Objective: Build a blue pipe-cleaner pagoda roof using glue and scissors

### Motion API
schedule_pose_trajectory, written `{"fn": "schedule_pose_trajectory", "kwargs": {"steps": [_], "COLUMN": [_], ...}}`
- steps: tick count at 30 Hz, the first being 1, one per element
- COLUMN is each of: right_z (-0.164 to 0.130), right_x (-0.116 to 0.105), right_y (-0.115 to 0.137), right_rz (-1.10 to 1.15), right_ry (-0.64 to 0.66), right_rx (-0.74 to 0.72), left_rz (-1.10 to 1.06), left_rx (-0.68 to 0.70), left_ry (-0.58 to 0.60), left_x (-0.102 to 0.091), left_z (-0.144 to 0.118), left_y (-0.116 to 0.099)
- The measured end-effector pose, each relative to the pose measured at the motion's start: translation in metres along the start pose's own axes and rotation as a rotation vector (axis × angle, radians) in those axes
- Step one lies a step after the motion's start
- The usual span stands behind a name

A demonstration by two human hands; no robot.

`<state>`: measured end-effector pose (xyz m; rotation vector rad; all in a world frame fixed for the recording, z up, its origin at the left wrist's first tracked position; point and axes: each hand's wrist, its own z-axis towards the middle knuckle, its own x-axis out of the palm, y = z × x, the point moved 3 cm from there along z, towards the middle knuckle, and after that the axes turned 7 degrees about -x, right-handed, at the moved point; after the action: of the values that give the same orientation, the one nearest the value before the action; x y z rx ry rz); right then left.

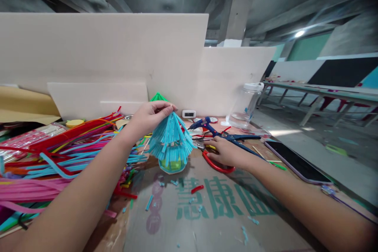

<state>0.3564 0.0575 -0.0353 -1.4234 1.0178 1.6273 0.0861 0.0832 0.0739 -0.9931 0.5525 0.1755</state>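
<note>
My left hand pinches the top of a cone of light blue pipe cleaners, which fans down over a round blue and yellow-green base resting on the cardboard. My right hand lies on the table to the right, fingers on the red-handled scissors. Whether it grips them I cannot tell. A blue glue gun lies just behind that hand.
A heap of coloured pipe cleaners covers the left side. A dark phone lies at the right edge. A clear plastic jar stands at the back. White boards wall off the rear. Cut scraps dot the printed cardboard.
</note>
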Motion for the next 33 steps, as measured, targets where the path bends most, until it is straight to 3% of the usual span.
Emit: {"fn": "schedule_pose_trajectory", "kwargs": {"steps": [3, 6, 10, 18, 26, 33], "right_z": [-0.001, -0.004, -0.006, 0.000, -0.001, -0.001], "right_x": [-0.011, -0.021, -0.016, 0.019, 0.017, 0.016], "right_y": [0.006, 0.017, 0.031, 0.023, 0.026, 0.027], "right_rz": [0.016, 0.031, -0.013, -0.086, -0.113, -0.099], "right_ry": [-0.108, -0.261, -0.294, -0.292, -0.298, -0.274], "right_rx": [-0.033, -0.059, -0.153, -0.146, -0.150, -0.152], "left_rz": [0.011, 0.035, 0.194, 0.277, 0.178, 0.207], "left_rx": [-0.002, -0.021, 0.041, 0.101, 0.059, -0.073], "left_ry": [0.024, 0.155, 0.291, 0.245, 0.163, -0.073], "left_x": [0.002, -0.001, -0.008, 0.003, 0.000, -0.008], "left_z": [0.000, -0.006, -0.015, -0.014, -0.009, -0.008], "left_y": [-0.003, -0.007, -0.012, -0.017, -0.014, -0.014]}}
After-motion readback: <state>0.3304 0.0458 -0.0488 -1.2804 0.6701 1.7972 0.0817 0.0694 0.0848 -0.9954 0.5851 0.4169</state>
